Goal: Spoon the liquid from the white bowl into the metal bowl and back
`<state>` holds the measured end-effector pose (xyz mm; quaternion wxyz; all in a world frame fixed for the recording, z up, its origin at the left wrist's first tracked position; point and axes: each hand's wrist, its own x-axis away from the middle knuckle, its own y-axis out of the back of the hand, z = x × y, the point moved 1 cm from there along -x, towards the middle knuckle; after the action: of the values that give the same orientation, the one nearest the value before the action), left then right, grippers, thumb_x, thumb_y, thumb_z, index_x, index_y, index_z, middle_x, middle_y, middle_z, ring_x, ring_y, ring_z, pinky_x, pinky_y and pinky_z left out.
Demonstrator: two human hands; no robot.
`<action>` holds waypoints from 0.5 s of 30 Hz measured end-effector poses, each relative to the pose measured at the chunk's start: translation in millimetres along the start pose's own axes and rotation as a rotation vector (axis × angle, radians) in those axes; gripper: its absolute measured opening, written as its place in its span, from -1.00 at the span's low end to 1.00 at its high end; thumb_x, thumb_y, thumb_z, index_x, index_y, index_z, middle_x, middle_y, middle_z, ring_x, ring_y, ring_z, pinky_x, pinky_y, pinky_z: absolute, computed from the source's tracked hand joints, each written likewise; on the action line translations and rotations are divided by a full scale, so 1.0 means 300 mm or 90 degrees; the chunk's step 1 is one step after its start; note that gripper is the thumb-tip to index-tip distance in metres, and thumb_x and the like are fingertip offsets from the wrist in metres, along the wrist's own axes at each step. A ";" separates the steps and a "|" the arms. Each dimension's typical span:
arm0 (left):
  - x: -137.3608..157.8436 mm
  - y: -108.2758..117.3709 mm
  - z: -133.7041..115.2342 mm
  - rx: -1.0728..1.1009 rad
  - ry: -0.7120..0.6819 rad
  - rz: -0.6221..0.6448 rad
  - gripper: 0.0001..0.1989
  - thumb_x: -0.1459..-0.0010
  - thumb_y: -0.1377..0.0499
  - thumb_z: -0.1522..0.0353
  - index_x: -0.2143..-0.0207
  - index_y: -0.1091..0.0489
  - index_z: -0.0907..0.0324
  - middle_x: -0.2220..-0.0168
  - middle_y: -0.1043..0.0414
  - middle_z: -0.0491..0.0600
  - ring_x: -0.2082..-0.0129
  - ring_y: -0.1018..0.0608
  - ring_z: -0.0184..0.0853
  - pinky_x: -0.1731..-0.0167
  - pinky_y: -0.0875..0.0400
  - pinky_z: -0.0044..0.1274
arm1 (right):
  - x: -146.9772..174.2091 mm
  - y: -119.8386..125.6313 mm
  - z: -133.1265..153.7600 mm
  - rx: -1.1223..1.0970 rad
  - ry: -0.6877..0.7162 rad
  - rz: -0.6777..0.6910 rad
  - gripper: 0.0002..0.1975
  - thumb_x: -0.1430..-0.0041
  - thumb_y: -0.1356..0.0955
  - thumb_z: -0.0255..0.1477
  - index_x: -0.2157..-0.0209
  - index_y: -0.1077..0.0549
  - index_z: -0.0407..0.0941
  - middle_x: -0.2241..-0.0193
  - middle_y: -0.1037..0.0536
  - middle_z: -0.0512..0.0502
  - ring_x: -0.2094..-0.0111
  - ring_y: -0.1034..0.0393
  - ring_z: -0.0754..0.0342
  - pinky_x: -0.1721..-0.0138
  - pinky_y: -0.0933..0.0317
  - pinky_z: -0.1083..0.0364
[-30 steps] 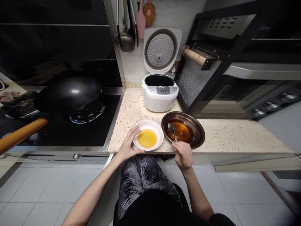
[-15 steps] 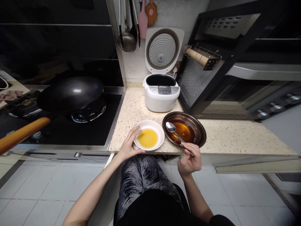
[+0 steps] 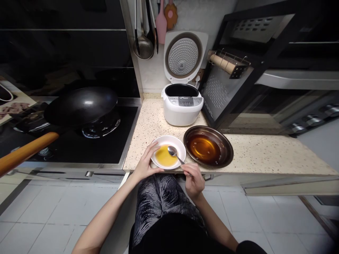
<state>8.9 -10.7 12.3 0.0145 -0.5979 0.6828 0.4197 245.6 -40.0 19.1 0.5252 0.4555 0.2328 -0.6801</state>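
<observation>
A white bowl with yellow liquid stands near the counter's front edge. My left hand grips its left side, fingers on the rim and thumb at the front. In my right hand is a metal spoon, pinched by the handle. The spoon's head is over the right part of the yellow liquid; whether it touches the liquid I cannot tell. Right of the bowl sits a dark metal basin holding amber liquid.
Behind the bowls stands a white rice cooker, lid up. On the left, a black wok rests on the stove, its wooden handle pointing toward me. Utensils hang on the wall. A dark metal rack rises at the right.
My right hand has moved left with the spoon, from over the basin of amber liquid to over the white bowl. My left hand keeps its hold on the bowl.
</observation>
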 end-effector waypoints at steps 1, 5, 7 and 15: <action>0.000 0.000 -0.001 -0.001 0.002 0.003 -0.11 -0.12 -0.33 -0.13 -0.38 -0.20 0.02 -0.42 -0.15 0.26 -0.46 -0.21 0.17 -0.38 -0.16 0.12 | 0.003 -0.005 -0.004 -0.004 -0.010 0.001 -0.77 -0.38 -0.28 -0.59 0.10 -0.52 -0.06 0.33 -0.64 -0.09 0.28 -0.58 0.00 0.26 -0.48 -0.04; -0.001 0.001 -0.004 -0.001 0.009 0.005 -0.09 -0.11 -0.32 -0.15 -0.38 -0.21 0.03 -0.42 -0.15 0.25 -0.47 -0.19 0.16 -0.40 -0.14 0.09 | 0.014 -0.020 -0.018 -0.021 -0.035 0.003 -0.77 -0.35 -0.29 -0.63 0.11 -0.52 -0.08 0.31 -0.64 -0.10 0.25 -0.57 0.02 0.22 -0.47 -0.01; 0.000 0.001 -0.003 0.001 0.006 0.004 -0.09 -0.11 -0.32 -0.15 -0.38 -0.21 0.05 -0.42 -0.15 0.27 -0.47 -0.19 0.16 -0.39 -0.15 0.09 | 0.017 -0.025 -0.021 -0.023 -0.044 -0.001 -0.77 -0.35 -0.29 -0.63 0.12 -0.53 -0.08 0.32 -0.64 -0.09 0.26 -0.56 0.03 0.22 -0.47 0.00; 0.002 -0.002 0.001 -0.003 0.003 -0.002 -0.10 -0.10 -0.34 -0.13 -0.37 -0.22 0.04 -0.42 -0.16 0.25 -0.45 -0.22 0.16 -0.38 -0.19 0.06 | 0.029 -0.045 -0.013 -0.055 -0.146 -0.036 -0.81 -0.36 -0.30 -0.59 0.23 -0.53 -0.06 0.35 -0.63 -0.06 0.29 -0.57 0.04 0.24 -0.47 0.03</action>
<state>9.0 -10.9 11.5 0.0120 -0.6000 0.6811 0.4195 234.2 -36.8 7.6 0.5481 0.3450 0.2131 -0.7316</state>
